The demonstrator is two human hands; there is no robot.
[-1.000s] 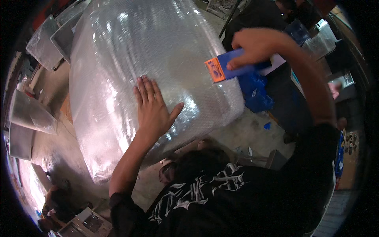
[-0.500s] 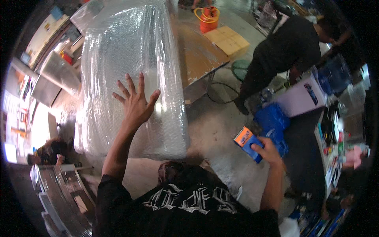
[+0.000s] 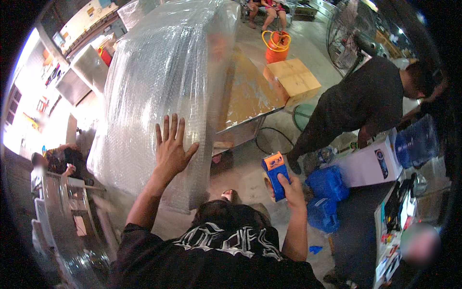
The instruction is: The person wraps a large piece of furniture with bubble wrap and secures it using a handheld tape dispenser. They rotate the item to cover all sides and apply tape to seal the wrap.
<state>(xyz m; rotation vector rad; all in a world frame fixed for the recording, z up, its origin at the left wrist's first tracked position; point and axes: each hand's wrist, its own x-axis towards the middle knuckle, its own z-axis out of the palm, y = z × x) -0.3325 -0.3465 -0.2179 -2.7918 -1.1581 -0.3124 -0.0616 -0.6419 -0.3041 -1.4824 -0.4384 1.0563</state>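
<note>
A tall, blocky bundle in clear bubble wrap and shiny plastic film (image 3: 159,72) stands before me on the left. My left hand (image 3: 172,151) lies against its near face, palm toward the wrap, fingers stretched and spread, holding nothing. To the right, apart from the bundle, my right hand (image 3: 292,192) is closed around the lower part of a blue hand-held tool with an orange head (image 3: 275,173). The tool is held upright, slightly tilted. Its exact kind does not show.
Beyond the bundle is a worn brown-topped table (image 3: 252,91) with a cardboard box (image 3: 293,79) beside it. An orange bucket (image 3: 276,50) stands behind. On the right, a person in dark clothes (image 3: 356,96) bends over a white water dispenser (image 3: 368,164) near blue containers (image 3: 327,185).
My right hand has brought the tool leftward, closer to the bundle, and turned it more upright. My left hand stays spread on the wrap. The whole view has shifted.
</note>
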